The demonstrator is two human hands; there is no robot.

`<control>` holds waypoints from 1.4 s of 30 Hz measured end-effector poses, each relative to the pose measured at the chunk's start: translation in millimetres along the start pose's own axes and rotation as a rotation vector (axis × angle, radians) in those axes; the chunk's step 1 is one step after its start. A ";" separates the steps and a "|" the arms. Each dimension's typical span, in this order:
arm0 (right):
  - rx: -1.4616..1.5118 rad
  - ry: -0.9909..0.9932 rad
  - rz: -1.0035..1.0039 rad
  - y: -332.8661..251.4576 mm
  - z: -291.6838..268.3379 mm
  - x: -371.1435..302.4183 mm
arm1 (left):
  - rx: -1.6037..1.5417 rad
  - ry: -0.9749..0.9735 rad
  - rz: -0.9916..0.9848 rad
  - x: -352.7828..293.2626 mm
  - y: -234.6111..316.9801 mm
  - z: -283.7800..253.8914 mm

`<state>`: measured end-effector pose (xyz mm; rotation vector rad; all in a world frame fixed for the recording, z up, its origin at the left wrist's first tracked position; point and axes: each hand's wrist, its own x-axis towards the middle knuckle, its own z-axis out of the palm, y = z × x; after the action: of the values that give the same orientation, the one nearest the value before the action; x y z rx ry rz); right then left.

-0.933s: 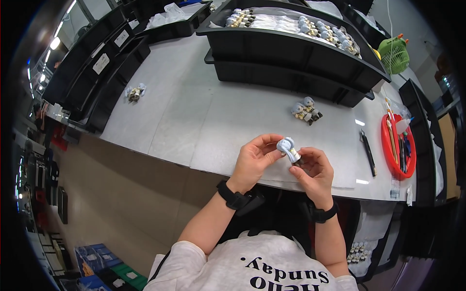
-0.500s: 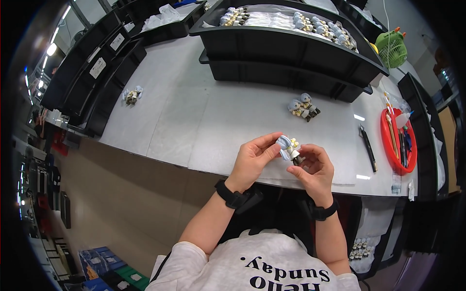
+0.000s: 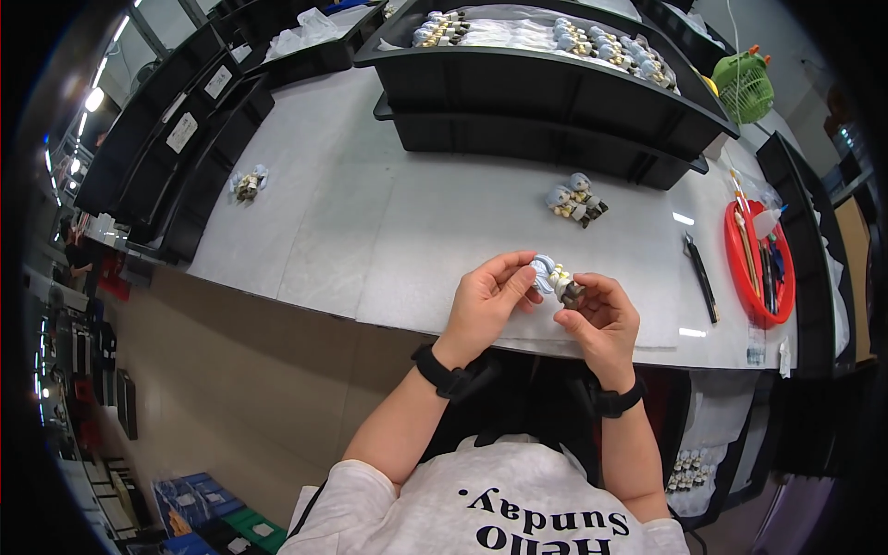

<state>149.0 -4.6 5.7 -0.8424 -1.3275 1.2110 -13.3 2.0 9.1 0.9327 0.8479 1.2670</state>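
From where I stand, the two black bins, one on the other, make a tray stack [image 3: 546, 88] at the far side of the worktop [image 3: 324, 250], and everything can be placed by it. On its near side, well apart from it, a small figurine [image 3: 558, 279] hangs between the person's hands. The left hand [image 3: 481, 301] has its grip pinched narrow on the pale-blue hair, thumb against forefinger, probably because so little a thing leaves room for fingertips only. The right hand [image 3: 603, 319] curls about the dark feet at the other end, seemingly to steady or tilt it; whether that grip is closed tight I can't tell. Two more figurines [image 3: 577, 200] lie side by side just in front of the tray stack, an easy reach from the hands, while a lone one [image 3: 248, 183] lies well to the stack's left, set apart for a reason I can't see. In the top of the stack, rows of figurines [image 3: 615, 51] rest on a white liner [image 3: 509, 35], likely so they don't knock on hard plastic. To the stack's near right lies a slim black tool [image 3: 701, 277], handy for the right hand, and beyond it a red basket [image 3: 766, 320] gathers brushes and a small bottle, presumably to stop them rolling about.
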 end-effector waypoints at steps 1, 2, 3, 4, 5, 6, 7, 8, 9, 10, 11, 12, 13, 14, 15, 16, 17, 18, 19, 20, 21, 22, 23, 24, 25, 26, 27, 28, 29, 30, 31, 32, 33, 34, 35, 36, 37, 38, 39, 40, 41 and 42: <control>0.009 0.003 -0.011 0.4 -0.4 -0.5 | 0.034 0.001 -0.022 0.1 -0.2 -0.3; 0.008 0.006 -0.010 0.7 -0.7 -0.6 | 0.034 -0.002 -0.024 0.6 -1.0 -0.7; 0.013 -0.002 -0.011 0.6 -0.6 -0.3 | 0.033 -0.004 -0.020 0.8 -1.4 -1.5; 0.019 -0.011 -0.012 0.4 -0.6 -0.3 | 0.032 -0.005 -0.016 0.9 -1.7 -1.9; 0.019 -0.011 -0.011 0.3 -0.7 -0.5 | 0.032 -0.006 -0.016 1.0 -1.5 -1.9; 0.017 -0.016 -0.011 0.3 -1.2 -0.7 | 0.028 -0.012 -0.019 1.4 -1.6 -1.8; 0.015 -0.023 -0.011 0.2 -1.6 -0.8 | 0.024 -0.018 -0.022 1.7 -1.7 -1.7; 0.014 -0.021 -0.012 -0.1 -1.6 -0.7 | 0.024 -0.020 -0.023 1.7 -2.0 -1.7; -0.007 -0.018 -0.026 0.1 -0.7 -0.4 | 0.015 -0.021 -0.021 1.3 -2.4 -2.6; -0.028 -0.016 -0.041 0.1 0.2 -0.3 | 0.006 -0.021 -0.020 0.7 -2.6 -3.4; -0.026 -0.017 -0.040 -1.2 1.0 -0.5 | 0.007 -0.020 -0.021 -0.2 -2.7 -4.0; -0.005 -0.009 0.018 -4.4 1.6 -0.8 | -0.003 -0.029 0.006 -1.1 -2.4 -4.2; 0.017 -0.001 0.077 -6.0 2.1 -1.1 | -0.013 -0.038 0.032 -1.9 -1.8 -4.4; 0.019 -0.002 0.078 -4.8 1.6 -0.8 | -0.012 -0.036 0.032 -2.8 -0.2 -4.6; 0.027 -0.003 0.068 -2.9 -0.8 -0.1 | 0.012 -0.061 0.036 -2.8 1.5 -3.7; 0.035 -0.004 0.058 -2.0 -2.4 0.5 | 0.036 -0.085 0.040 -2.6 2.5 -3.0; 0.035 -0.002 0.057 -3.6 -2.9 0.7 | 0.036 -0.087 0.039 -2.7 2.5 -2.4; 0.075 0.005 0.092 -5.5 -2.9 0.8 | 0.031 -0.080 0.056 -2.9 2.1 -2.4; 0.115 0.012 0.127 -6.5 -2.9 0.9 | 0.026 -0.072 0.073 -3.3 1.8 -2.4; 0.117 0.017 0.126 -5.7 -2.1 1.1 | 0.028 -0.076 0.071 -4.0 1.9 -2.9; 0.078 0.002 0.102 -4.9 -1.6 1.1 | 0.006 -0.080 0.095 -3.8 1.6 -2.5; 0.040 -0.011 0.079 -4.7 -0.4 1.2 | -0.015 -0.085 0.118 -3.8 1.5 -2.7; 0.034 -0.022 0.093 -6.2 1.9 1.4 | -0.014 -0.097 0.114 -4.2 1.2 -3.9; 0.031 -0.004 0.090 -4.1 3.0 1.2 | -0.003 -0.096 0.147 -4.3 -0.6 -5.6; -0.023 -0.022 0.041 0.1 4.2 1.5 | 0.008 -0.096 0.180 -4.5 -2.0 -7.5; -0.079 -0.038 -0.007 2.0 5.5 2.2 | 0.008 -0.118 0.172 -4.7 -2.8 -9.3; -0.110 -0.059 -0.029 -1.3 5.8 3.0 | -0.029 -0.122 0.188 -4.9 -3.5 -9.9; -0.117 -0.030 -0.033 -2.7 5.6 2.7 | -0.067 -0.131 0.203 -4.8 -4.3 -10.7; -0.140 -0.070 -0.052 -3.7 4.8 1.7 | -0.059 -0.155 0.208 -4.1 -5.4 -11.9; -0.170 -0.090 -0.070 -3.3 -0.8 0.4 | -0.049 -0.157 0.204 -2.0 -9.7 -10.8; -0.187 -0.105 -0.078 -2.6 -6.7 -1.0 | -0.041 -0.173 0.197 -0.6 -13.3 -8.3; -0.157 -0.083 -0.080 -4.7 -8.1 -2.1 | -0.042 -0.194 0.233 0.3 -14.9 -5.8; -0.167 -0.048 -0.064 -4.6 -12.6 -4.4 | -0.067 -0.138 0.170 -0.9 -14.4 1.2; -0.106 -0.011 -0.071 -6.4 -13.0 -6.4 | -0.039 -0.154 0.193 -0.1 -15.7 -3.2; -0.085 0.022 -0.127 -9.5 -17.7 -8.7 | 0.047 -0.077 0.159 -2.5 -13.0 -1.7; -0.064 0.056 -0.178 -16.2 -23.9 -12.2 | 0.095 -0.061 0.161 -3.1 -11.8 -5.6; -0.035 0.123 -0.158 -20.2 -35.4 -18.4 | 0.152 -0.023 0.164 -6.0 -9.8 -7.0; -0.001 0.182 -0.139 -24.4 -48.7 -28.9 | 0.188 -0.025 0.152 -6.3 -8.0 -7.8; -0.081 0.302 -0.188 -31.7 -68.1 -42.9 | 0.208 -0.014 0.146 -5.5 -8.6 -12.2; -0.157 0.405 -0.234 -40.1 -90.4 -56.7 | 0.186 -0.012 0.143 -5.5 -7.0 -9.9; -0.246 0.557 -0.289 -36.5 -116.6 -73.9 | 0.235 -0.031 0.147 -4.2 -7.2 -10.4; -0.303 0.754 -0.312 -37.2 -142.3 -92.1 | 0.287 -0.039 0.161 -2.7 -7.3 -12.1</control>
<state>307.6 -75.0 1.5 -1.1127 -0.9630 0.3720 -21.9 0.1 -2.3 1.2717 0.9554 1.2796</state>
